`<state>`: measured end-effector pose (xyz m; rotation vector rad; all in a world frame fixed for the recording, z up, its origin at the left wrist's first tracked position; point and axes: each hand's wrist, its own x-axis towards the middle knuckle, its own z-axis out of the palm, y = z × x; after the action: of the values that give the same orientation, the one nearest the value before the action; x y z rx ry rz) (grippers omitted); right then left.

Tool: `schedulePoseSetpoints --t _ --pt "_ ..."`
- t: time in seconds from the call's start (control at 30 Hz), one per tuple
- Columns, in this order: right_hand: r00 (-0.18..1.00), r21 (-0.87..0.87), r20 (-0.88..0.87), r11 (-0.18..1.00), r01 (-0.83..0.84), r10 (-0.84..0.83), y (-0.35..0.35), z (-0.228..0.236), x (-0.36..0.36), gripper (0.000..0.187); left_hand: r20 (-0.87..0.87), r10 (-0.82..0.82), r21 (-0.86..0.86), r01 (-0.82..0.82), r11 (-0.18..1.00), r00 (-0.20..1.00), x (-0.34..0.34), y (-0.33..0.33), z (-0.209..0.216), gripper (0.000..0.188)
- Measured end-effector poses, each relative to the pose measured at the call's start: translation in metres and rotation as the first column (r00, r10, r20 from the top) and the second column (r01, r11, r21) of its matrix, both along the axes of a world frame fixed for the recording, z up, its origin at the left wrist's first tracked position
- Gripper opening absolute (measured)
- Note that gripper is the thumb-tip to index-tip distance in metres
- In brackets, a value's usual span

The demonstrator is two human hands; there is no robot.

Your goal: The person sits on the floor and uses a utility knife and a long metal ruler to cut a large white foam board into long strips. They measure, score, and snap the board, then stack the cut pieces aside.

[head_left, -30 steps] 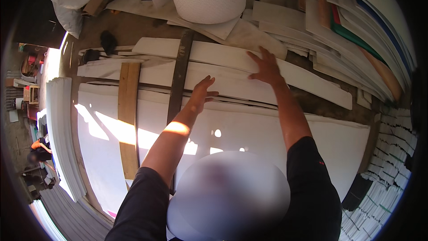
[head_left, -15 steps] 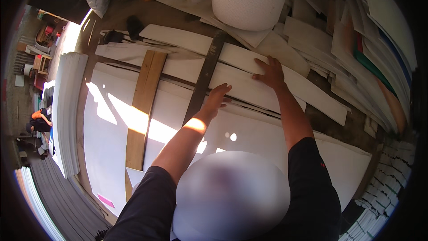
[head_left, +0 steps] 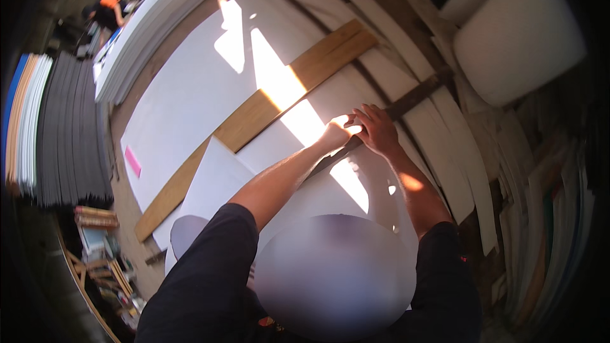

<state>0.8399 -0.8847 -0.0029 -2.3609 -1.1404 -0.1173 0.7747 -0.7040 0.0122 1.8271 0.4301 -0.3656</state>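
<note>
My left hand (head_left: 337,134) and my right hand (head_left: 379,132) are side by side on a long dark bar (head_left: 413,100) lying across large white sheets (head_left: 178,108). The fingers of both hands are bent round the bar and nearly touch each other. Part of the bar is hidden under my hands and left forearm. Left of it, a yellowish-brown wooden plank (head_left: 248,117) crosses the same sheets at a slant. Narrow white strips (head_left: 445,152) lie under and beyond the bar's far end. Bright sunlight falls on the plank and on my left hand.
A thick white roll (head_left: 518,38) stands at the far right. Stacked white sheets (head_left: 152,32) and dark grey sheets (head_left: 70,130) are at the left. Another person (head_left: 108,13) in orange and black is at the far left. More upright sheets (head_left: 546,235) lean at the right.
The view has turned, so the sheets and plank appear swung round. My right hand has left the white strip and come beside my left hand; both have closed on the dark bar.
</note>
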Motion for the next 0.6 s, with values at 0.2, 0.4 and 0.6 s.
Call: schedulePoseSetpoints --t 0.2,0.4,0.6 --pt "0.938 -0.05 -0.122 0.942 -0.331 0.323 0.11 -0.015 -0.027 0.072 -0.079 -0.133 0.293 0.151 0.944 0.988 -0.084 0.084 0.054 0.071" --pt "0.772 -0.335 -0.095 0.71 -0.619 0.629 0.241 0.058 -0.093 0.082 -0.166 -0.114 0.523 0.185 0.832 0.98 -0.189 0.204 0.065 0.078" --pt "0.229 -0.711 -0.113 0.082 -0.698 0.967 0.297 0.076 -0.181 0.089 -0.384 -0.131 0.55 0.341 0.763 0.914 -0.343 0.284 0.094 0.064"
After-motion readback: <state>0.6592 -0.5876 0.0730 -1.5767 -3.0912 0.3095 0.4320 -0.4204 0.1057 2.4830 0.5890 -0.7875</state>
